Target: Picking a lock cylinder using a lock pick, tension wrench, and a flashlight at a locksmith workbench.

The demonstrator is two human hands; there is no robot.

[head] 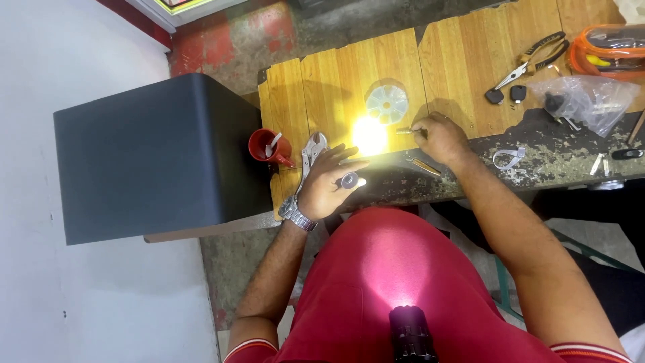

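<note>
My left hand is held palm up over the front edge of the wooden bench, with a small round metal cylinder resting on the fingers. My right hand lies on the bench and pinches a small thin metal piece at its fingertips. A bright light spot glares on the wood between the two hands. A round clear plastic tray with small compartments lies just beyond the spot.
Locking pliers lie left of my left hand, beside a red cup. Pliers, two black key fobs, a clear plastic bag and an orange case sit at right. A black box stands at left.
</note>
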